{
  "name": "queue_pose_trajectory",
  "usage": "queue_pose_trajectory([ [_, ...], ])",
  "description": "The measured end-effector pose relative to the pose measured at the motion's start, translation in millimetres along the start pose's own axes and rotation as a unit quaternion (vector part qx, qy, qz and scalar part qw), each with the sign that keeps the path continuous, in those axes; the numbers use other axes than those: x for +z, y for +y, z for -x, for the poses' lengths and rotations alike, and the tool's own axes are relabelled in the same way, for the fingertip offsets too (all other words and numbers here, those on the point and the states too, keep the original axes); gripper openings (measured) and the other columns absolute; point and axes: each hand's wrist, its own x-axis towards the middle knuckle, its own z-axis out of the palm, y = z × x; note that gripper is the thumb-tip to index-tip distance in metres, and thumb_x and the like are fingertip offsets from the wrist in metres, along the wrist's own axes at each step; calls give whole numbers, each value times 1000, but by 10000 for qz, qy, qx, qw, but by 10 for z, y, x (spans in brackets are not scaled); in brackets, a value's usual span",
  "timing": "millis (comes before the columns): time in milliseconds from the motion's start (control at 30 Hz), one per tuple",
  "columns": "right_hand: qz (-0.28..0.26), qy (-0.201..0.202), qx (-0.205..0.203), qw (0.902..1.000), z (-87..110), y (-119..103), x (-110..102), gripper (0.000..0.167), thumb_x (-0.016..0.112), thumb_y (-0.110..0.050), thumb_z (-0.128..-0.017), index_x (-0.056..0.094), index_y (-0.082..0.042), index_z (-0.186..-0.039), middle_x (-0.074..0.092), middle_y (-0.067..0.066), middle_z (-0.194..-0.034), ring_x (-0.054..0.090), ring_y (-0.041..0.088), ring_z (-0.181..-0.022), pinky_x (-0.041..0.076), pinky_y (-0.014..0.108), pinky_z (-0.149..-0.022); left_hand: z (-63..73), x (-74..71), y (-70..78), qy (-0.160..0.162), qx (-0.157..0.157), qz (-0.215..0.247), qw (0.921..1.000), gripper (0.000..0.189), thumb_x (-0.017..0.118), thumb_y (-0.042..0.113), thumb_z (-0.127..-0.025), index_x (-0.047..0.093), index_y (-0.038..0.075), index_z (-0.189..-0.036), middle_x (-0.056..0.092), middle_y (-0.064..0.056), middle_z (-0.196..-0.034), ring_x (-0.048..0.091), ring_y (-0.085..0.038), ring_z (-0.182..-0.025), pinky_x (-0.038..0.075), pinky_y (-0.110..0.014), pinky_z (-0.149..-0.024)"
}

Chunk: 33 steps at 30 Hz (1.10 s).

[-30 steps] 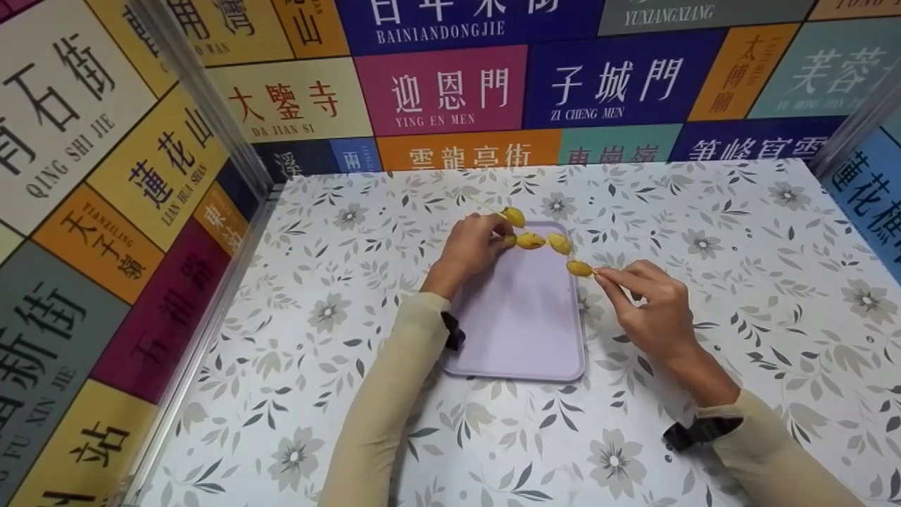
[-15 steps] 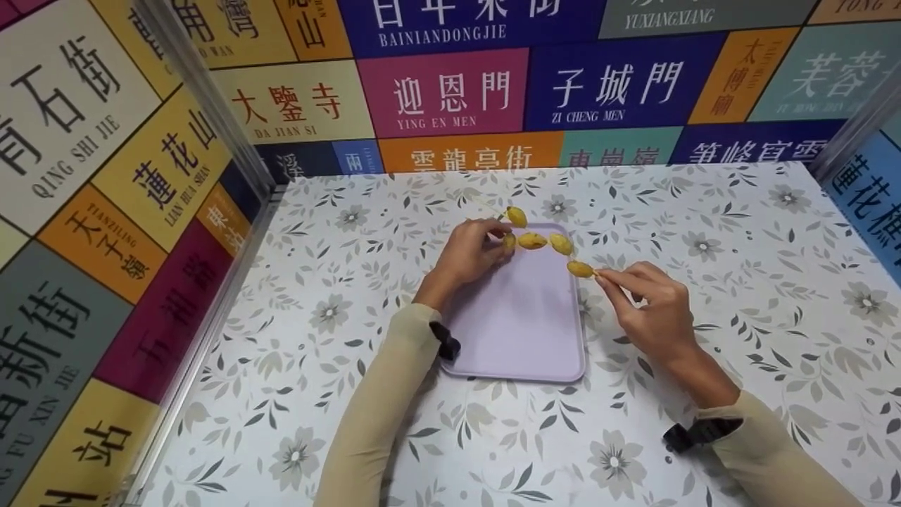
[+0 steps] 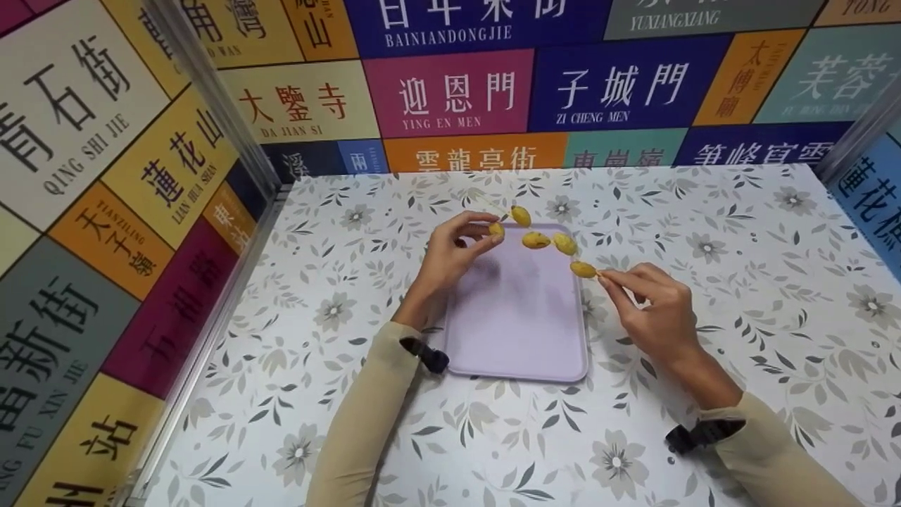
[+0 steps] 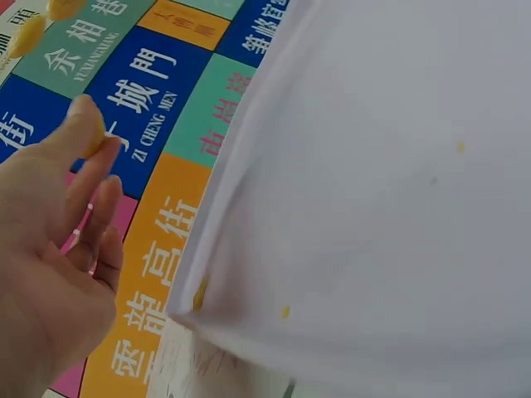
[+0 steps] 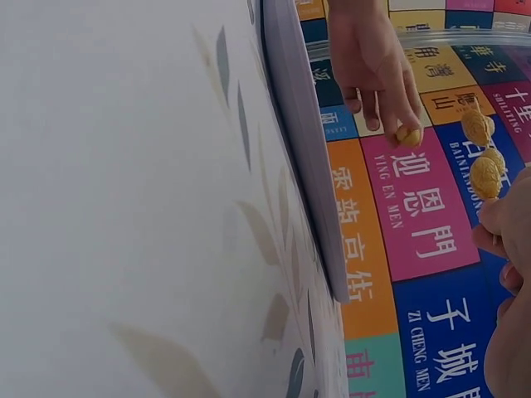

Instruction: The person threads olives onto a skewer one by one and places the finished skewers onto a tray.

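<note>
My right hand (image 3: 656, 310) pinches the near end of a thin skewer (image 3: 486, 203), which slants up to the left over the tray's far end. Several yellow oval fruits (image 3: 564, 243) sit along it, wrinkled in the right wrist view. Between thumb and fingertips my left hand (image 3: 450, 250) holds a separate yellow fruit (image 3: 496, 229), a little left of the skewered ones. The left wrist view shows this fruit (image 4: 95, 139) partly hidden behind the thumb. Below both hands lies a pale purple tray (image 3: 517, 331); small yellow bits (image 4: 285, 312) show on it in the left wrist view.
A table (image 3: 317, 422) with a grey flower-and-leaf pattern surrounds the tray. Coloured wall panels (image 3: 450, 91) with printed characters stand behind and to the left, meeting at a clear corner strip. Black wrist straps (image 3: 704, 435) are on both arms.
My left hand has drawn left and slightly up, bringing the yellow fruit away from the ones on the skewer. The right hand keeps its hold, nearly still. The tray stays put.
</note>
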Motion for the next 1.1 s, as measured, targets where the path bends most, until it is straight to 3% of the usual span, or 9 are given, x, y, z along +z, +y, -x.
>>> queue_pose_trajectory([
  [133,-12,-32,-7,10000,1,8,6,20,89,6,-84,87,-4,-102,70,7,-74,48,14,-63,36,21,-59,57,-41,-4,279,10,593,9978,35,83,29,-98,76,25,-132,82,1,-118,74,-17,-108,54,-38,-94],
  [300,11,-69,22,10000,15,29,23,20,89,6,-84,87,-4,-101,71,7,-75,48,16,-63,36,19,-60,129,-86,-20,674,-372,1283,9888,37,83,28,-98,77,24,-134,81,0,-124,73,-21,-116,56,-36,-100],
  [433,-47,-155,27,9999,34,39,28,20,89,6,-83,87,-3,-101,72,6,-75,49,13,-63,37,19,-59,155,-112,-16,968,-535,1675,9796,37,79,29,-101,75,26,-138,81,-2,-121,71,-23,-110,54,-29,-86],
  [600,-109,-330,-16,9994,45,44,32,21,89,6,-83,87,-4,-101,71,4,-74,49,11,-64,37,20,-59,163,-128,-24,1313,-237,1728,9759,36,80,24,-101,76,19,-136,79,-7,-120,72,-24,-102,58,-28,-86],
  [667,-79,-388,-55,9992,48,47,30,21,90,5,-83,87,-5,-102,70,3,-73,48,11,-63,37,20,-58,167,-126,-25,1395,-146,1688,9756,38,81,24,-100,74,18,-137,78,-7,-121,72,-35,-104,58,-28,-88],
  [800,-21,-506,-110,9987,61,48,28,20,90,4,-84,87,-5,-102,68,2,-72,47,11,-62,35,17,-58,198,-123,-23,1541,-210,1650,9739,40,81,28,-100,73,20,-139,76,-5,-117,65,-49,-101,50,-27,-78],
  [867,8,-552,-137,9984,66,49,28,20,90,4,-84,87,-5,-102,68,2,-71,47,11,-62,34,16,-59,207,-126,-24,1606,-266,1640,9729,38,81,29,-100,74,21,-137,75,-4,-115,64,-43,-95,45,-27,-74],
  [1000,5,-586,-169,9981,61,50,30,20,90,4,-84,87,-4,-102,67,1,-71,47,11,-62,34,17,-58,197,-138,-27,1684,-298,1682,9708,33,81,29,-100,77,25,-133,76,-3,-112,64,-21,-86,44,-25,-72],
  [1100,-2,-596,-196,9980,54,48,32,20,90,4,-84,87,-4,-102,66,1,-70,47,14,-61,33,16,-58,185,-149,-32,1735,-282,1696,9697,30,81,29,-100,78,27,-130,75,-3,-112,62,-15,-84,44,-25,-71],
])
